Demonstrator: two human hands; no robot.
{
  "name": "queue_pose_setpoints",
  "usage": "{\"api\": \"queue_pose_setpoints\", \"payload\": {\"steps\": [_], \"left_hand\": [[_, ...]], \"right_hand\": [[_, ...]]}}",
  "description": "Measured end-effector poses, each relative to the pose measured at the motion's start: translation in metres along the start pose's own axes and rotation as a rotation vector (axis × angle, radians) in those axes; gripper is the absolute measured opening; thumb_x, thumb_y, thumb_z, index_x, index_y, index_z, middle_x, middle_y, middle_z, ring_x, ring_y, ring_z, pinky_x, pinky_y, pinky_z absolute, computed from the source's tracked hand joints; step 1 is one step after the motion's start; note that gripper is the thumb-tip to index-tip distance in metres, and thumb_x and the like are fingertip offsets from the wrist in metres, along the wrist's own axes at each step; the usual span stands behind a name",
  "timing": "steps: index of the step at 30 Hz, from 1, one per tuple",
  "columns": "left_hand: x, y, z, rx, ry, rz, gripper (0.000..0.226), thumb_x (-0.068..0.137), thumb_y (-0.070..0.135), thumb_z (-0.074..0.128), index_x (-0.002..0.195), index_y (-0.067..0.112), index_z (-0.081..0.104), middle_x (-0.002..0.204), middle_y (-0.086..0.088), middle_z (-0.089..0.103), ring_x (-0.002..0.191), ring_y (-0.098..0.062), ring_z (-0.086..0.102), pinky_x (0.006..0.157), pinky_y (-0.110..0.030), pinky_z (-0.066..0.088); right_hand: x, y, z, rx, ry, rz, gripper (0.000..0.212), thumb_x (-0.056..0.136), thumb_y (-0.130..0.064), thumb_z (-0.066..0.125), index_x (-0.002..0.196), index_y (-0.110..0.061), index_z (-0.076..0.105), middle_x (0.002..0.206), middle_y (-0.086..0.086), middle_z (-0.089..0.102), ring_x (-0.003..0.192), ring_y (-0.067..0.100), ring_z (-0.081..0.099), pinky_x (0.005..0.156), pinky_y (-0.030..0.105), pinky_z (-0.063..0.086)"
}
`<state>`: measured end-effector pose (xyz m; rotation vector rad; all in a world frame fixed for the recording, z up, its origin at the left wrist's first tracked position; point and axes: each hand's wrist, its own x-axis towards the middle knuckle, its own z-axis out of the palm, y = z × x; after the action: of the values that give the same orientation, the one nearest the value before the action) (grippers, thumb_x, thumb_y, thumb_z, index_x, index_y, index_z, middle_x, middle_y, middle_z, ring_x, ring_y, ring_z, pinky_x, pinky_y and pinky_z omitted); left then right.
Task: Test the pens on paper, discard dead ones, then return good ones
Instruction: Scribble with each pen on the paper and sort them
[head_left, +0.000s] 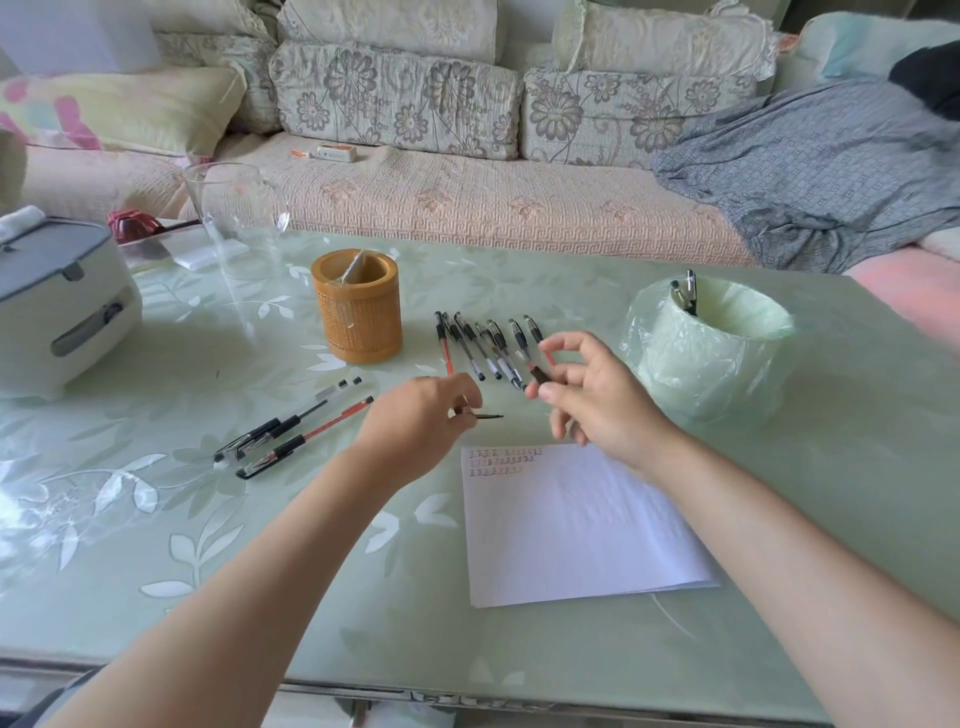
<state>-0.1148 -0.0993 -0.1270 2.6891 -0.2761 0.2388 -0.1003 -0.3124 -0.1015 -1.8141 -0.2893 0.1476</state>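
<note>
My left hand (423, 415) pinches a black pen cap (485, 415) just above the table. My right hand (592, 387) holds a red pen (540, 371) by its black grip, a little above the white paper (571, 530), which has rows of small scribbles at its top left. Several pens (485, 345) lie in a row behind my hands. Three more pens (293, 428) lie to the left. A bamboo pen holder (358, 306) stands behind them. A small bin lined with a green bag (711, 343) holds two pens (687, 293).
A grey-and-white appliance (57, 301) sits at the table's left edge, with a clear glass jug (239, 213) behind the holder. A sofa with cushions and a grey blanket (810, 166) runs along the far side of the table.
</note>
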Motion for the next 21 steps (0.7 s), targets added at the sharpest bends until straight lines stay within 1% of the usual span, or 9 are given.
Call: {"api": "queue_pose_setpoints", "payload": {"steps": [2, 3, 4, 6, 8, 10, 15, 19, 21], "left_hand": [[0.000, 0.002, -0.002, -0.097, 0.027, -0.040, 0.014, 0.089, 0.029, 0.065, 0.103, 0.031, 0.063, 0.091, 0.018, 0.064, 0.081, -0.010, 0.059, 0.064, -0.027, 0.045], [0.000, 0.003, -0.003, -0.137, 0.038, -0.056, 0.014, 0.088, 0.029, 0.067, 0.101, 0.031, 0.064, 0.088, 0.019, 0.064, 0.080, -0.009, 0.059, 0.065, -0.027, 0.046], [0.000, 0.003, -0.003, -0.166, 0.046, -0.067, 0.015, 0.087, 0.028, 0.068, 0.101, 0.032, 0.064, 0.087, 0.019, 0.063, 0.080, -0.008, 0.060, 0.065, -0.026, 0.047], [-0.001, 0.002, -0.005, -0.194, 0.052, -0.079, 0.015, 0.086, 0.028, 0.069, 0.100, 0.032, 0.065, 0.086, 0.020, 0.064, 0.079, -0.007, 0.060, 0.065, -0.025, 0.047], [-0.003, 0.003, -0.005, -0.198, 0.049, -0.081, 0.014, 0.085, 0.029, 0.069, 0.099, 0.033, 0.066, 0.085, 0.021, 0.064, 0.079, -0.006, 0.060, 0.064, -0.024, 0.046], [-0.003, 0.004, -0.006, -0.198, 0.050, -0.079, 0.014, 0.085, 0.029, 0.069, 0.098, 0.035, 0.065, 0.086, 0.021, 0.064, 0.079, -0.005, 0.060, 0.064, -0.024, 0.046], [-0.003, 0.007, -0.006, -0.208, 0.045, -0.042, 0.014, 0.085, 0.029, 0.069, 0.098, 0.034, 0.066, 0.086, 0.021, 0.065, 0.079, -0.006, 0.061, 0.065, -0.025, 0.047], [-0.004, 0.011, -0.006, -0.268, -0.006, -0.029, 0.011, 0.083, 0.032, 0.072, 0.093, 0.033, 0.069, 0.077, 0.023, 0.064, 0.075, -0.005, 0.061, 0.069, -0.026, 0.049], [-0.005, 0.016, -0.006, -0.379, -0.041, -0.062, 0.009, 0.080, 0.030, 0.076, 0.087, 0.028, 0.071, 0.075, 0.017, 0.068, 0.073, -0.007, 0.063, 0.071, -0.025, 0.051]], "right_hand": [[0.002, 0.002, -0.001, -0.341, 0.053, -0.062, 0.029, 0.089, -0.013, 0.065, 0.111, -0.031, 0.061, 0.088, -0.006, 0.071, 0.056, 0.015, 0.060, 0.063, 0.032, 0.051], [0.002, 0.003, -0.002, -0.486, 0.076, -0.077, 0.025, 0.087, -0.020, 0.068, 0.107, -0.035, 0.066, 0.086, -0.012, 0.070, 0.062, 0.010, 0.062, 0.071, 0.032, 0.053], [0.001, 0.003, -0.002, -0.611, 0.092, -0.087, 0.022, 0.087, -0.025, 0.068, 0.105, -0.037, 0.070, 0.087, -0.017, 0.070, 0.070, 0.006, 0.063, 0.077, 0.030, 0.053], [-0.003, 0.001, -0.001, -0.769, 0.099, -0.112, 0.020, 0.088, -0.030, 0.065, 0.105, -0.039, 0.072, 0.094, -0.019, 0.072, 0.086, 0.005, 0.064, 0.081, 0.028, 0.051], [-0.006, 0.000, 0.000, -0.822, 0.090, -0.157, 0.021, 0.090, -0.028, 0.063, 0.108, -0.037, 0.072, 0.101, -0.016, 0.071, 0.092, 0.009, 0.063, 0.080, 0.026, 0.047], [-0.007, 0.000, 0.001, -0.848, 0.086, -0.203, 0.021, 0.091, -0.026, 0.063, 0.109, -0.034, 0.073, 0.103, -0.014, 0.071, 0.093, 0.011, 0.062, 0.080, 0.026, 0.045], [-0.005, 0.003, 0.003, -0.872, 0.063, -0.242, 0.020, 0.092, -0.026, 0.062, 0.108, -0.033, 0.072, 0.099, -0.013, 0.069, 0.093, 0.016, 0.059, 0.084, 0.034, 0.046], [-0.006, 0.006, 0.009, -0.866, -0.004, -0.271, 0.021, 0.092, -0.024, 0.059, 0.108, -0.032, 0.070, 0.097, -0.014, 0.069, 0.095, 0.013, 0.056, 0.080, 0.030, 0.044], [-0.008, 0.006, 0.011, -0.965, -0.014, -0.318, 0.020, 0.088, -0.028, 0.056, 0.104, -0.029, 0.069, 0.088, -0.017, 0.065, 0.092, 0.015, 0.056, 0.075, 0.029, 0.041]]}}
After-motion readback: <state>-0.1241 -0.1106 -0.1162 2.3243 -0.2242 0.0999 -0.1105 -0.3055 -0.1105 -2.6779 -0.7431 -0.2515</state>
